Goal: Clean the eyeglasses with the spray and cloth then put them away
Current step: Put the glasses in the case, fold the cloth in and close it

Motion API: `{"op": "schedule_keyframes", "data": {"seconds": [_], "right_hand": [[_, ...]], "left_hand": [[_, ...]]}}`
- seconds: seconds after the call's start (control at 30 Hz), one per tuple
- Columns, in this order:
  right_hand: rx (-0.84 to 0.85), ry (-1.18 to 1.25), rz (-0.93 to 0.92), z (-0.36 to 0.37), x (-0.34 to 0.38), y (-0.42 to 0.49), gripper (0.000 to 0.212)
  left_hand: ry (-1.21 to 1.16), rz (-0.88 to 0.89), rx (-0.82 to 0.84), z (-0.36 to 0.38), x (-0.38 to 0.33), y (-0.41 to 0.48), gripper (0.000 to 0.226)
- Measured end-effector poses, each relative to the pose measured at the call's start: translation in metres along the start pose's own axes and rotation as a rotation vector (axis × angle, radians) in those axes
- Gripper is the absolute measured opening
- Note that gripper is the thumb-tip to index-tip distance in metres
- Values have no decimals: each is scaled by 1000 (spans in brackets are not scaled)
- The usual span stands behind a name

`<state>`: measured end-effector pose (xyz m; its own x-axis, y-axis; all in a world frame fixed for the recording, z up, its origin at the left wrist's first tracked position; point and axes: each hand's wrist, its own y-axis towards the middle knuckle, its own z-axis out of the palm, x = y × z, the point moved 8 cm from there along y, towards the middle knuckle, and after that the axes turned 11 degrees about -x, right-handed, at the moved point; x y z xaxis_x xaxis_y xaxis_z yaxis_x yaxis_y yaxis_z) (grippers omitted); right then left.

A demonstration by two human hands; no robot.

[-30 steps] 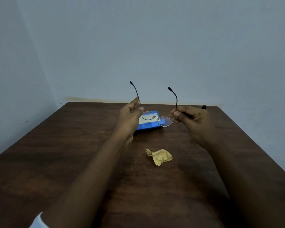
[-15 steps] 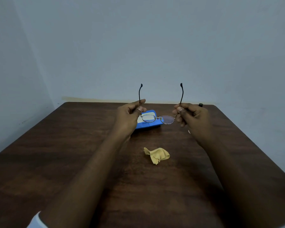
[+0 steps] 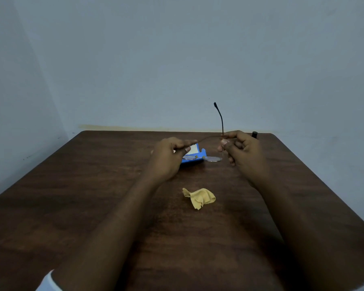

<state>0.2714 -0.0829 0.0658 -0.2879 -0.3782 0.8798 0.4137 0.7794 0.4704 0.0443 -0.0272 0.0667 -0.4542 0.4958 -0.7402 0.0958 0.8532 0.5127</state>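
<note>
Eyeglasses (image 3: 212, 159) held crosswise; right temple (image 3: 221, 120) points up.

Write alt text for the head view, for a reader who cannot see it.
The left hand and right hand hold eyeglasses above a brown table, one temple folded across, the other upright. A blue case lies just behind, a crumpled yellow cloth nearer.

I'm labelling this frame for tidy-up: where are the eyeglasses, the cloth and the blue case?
eyeglasses (image 3: 214, 159), head view, on the lens that shows between the hands.
cloth (image 3: 200, 197), head view, middle of the crumpled fabric.
blue case (image 3: 192, 162), head view, front wall.
</note>
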Motion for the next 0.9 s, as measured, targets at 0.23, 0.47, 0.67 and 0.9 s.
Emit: {"op": "schedule_keyframes", "data": {"seconds": [0.23, 0.47, 0.67, 0.9], "right_hand": [[24, 23, -1, -2, 2, 1, 30], [370, 77, 140, 14, -9, -10, 23], [494, -46, 179, 18, -17, -16, 14], [448, -88, 63, 20, -2, -17, 7]], "left_hand": [[-262, -137, 58, 0, 2, -2, 43], [-508, -339, 211, 9, 9, -4, 74], [-434, -272, 343, 9, 4, -8, 80], [-199, -81, 323, 11, -2, -11, 65]]}}
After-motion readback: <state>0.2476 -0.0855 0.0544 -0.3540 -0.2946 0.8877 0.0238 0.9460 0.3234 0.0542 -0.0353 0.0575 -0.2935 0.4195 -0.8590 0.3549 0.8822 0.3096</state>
